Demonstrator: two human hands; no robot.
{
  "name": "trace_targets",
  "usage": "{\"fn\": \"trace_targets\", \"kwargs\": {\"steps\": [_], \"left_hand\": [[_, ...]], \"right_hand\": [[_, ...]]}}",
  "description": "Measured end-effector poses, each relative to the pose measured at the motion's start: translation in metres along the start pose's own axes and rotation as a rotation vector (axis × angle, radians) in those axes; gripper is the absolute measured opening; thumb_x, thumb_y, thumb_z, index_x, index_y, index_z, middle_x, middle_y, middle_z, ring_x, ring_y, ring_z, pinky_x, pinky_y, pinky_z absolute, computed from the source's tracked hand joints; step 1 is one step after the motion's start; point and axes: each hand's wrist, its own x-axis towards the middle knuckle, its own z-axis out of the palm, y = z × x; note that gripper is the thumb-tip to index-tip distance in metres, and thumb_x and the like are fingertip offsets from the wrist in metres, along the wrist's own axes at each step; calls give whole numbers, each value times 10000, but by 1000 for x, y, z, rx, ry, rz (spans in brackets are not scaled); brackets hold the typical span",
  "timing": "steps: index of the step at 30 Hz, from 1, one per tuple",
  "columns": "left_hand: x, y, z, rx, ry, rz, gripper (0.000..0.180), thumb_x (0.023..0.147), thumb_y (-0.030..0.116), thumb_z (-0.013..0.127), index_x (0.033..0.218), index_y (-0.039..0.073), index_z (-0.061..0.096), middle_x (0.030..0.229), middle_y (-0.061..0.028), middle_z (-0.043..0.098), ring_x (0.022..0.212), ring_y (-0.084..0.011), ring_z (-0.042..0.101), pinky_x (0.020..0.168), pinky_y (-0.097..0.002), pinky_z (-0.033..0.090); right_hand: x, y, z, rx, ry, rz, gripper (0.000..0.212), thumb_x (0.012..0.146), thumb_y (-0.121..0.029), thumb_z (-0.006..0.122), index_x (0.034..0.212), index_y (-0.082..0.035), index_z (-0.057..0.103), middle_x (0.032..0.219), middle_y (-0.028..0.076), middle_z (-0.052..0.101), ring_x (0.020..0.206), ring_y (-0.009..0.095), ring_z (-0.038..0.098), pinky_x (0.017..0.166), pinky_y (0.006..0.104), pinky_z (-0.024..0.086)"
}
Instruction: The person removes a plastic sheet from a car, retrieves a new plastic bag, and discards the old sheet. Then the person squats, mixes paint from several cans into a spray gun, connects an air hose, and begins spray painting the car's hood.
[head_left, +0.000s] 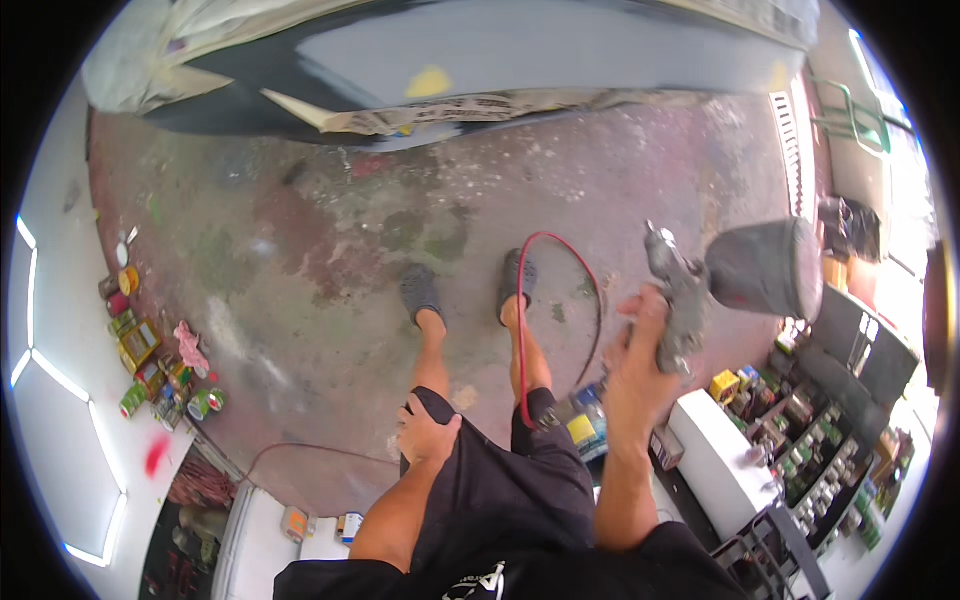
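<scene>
My right hand (640,365) is wrapped round the handle of a grey, paint-stained spray gun (682,300), held up on the right. Its large grey cup (765,268) points to the right, and the gun's metal tip faces away from me. My left hand (428,436) is down at my left thigh, fingers curled on the dark cloth of my shorts (480,490); the cloth bunches there, and the fingertips are partly hidden. A red hose (522,330) loops beside my right leg. At the far side is a grey-primed car body panel (520,50), apart from both hands.
Masking paper (450,112) runs along the panel's lower edge. Paint cans (140,345) and a pink rag (189,345) lie by the left wall. On the right, a white-topped bench (725,455) stands beside shelves of bottles and cans (800,440). The concrete floor (330,220) is paint-stained.
</scene>
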Motion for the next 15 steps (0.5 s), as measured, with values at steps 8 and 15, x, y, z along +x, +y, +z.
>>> {"fn": "trace_targets", "kwargs": {"steps": [8, 15], "left_hand": [[23, 23, -29, 194, 22, 61, 1068, 788, 622, 858, 1571, 78, 377, 1424, -231, 538, 1238, -446, 642, 1012, -556, 550], [13, 45, -40, 341, 67, 121, 1069, 768, 627, 864, 1557, 79, 392, 1429, -242, 540, 1237, -464, 645, 1021, -568, 546]], "right_hand": [[23, 76, -54, 119, 273, 180, 366, 1112, -398, 630, 1118, -36, 686, 839, 19, 642, 527, 54, 469, 469, 267, 373], [129, 206, -105, 323, 652, 414, 451, 1076, -469, 678, 953, -36, 698, 686, -44, 546, 567, 53, 449, 495, 295, 322]]}}
